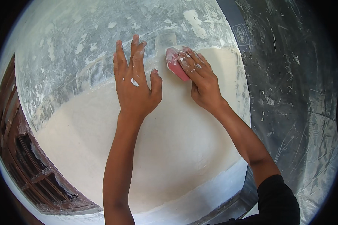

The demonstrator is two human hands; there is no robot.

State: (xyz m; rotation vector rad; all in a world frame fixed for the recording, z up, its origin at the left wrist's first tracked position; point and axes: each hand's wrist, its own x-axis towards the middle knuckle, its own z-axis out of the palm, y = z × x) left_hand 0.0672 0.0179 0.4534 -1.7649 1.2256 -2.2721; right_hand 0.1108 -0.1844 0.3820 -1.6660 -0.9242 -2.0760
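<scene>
My right hand (203, 77) grips a pink angular pad (182, 70) smeared with white paste. It holds the pad against a broad pale surface (184, 127), near the upper border of a smooth cream-white coat. To its left, my left hand (135, 88) is open with its fingers stretched upward, over the same border. Whether its palm touches the surface I cannot tell. White paste spots both hands. Above the coat, the surface is mottled grey (101, 33) with scattered white patches.
Dark plastic sheeting (285, 75) with white splashes hangs along the right side. At the lower left is a brown slatted frame (37, 168) with dark gaps. A bluish-white strip (191, 204) runs along the bottom of the coated surface.
</scene>
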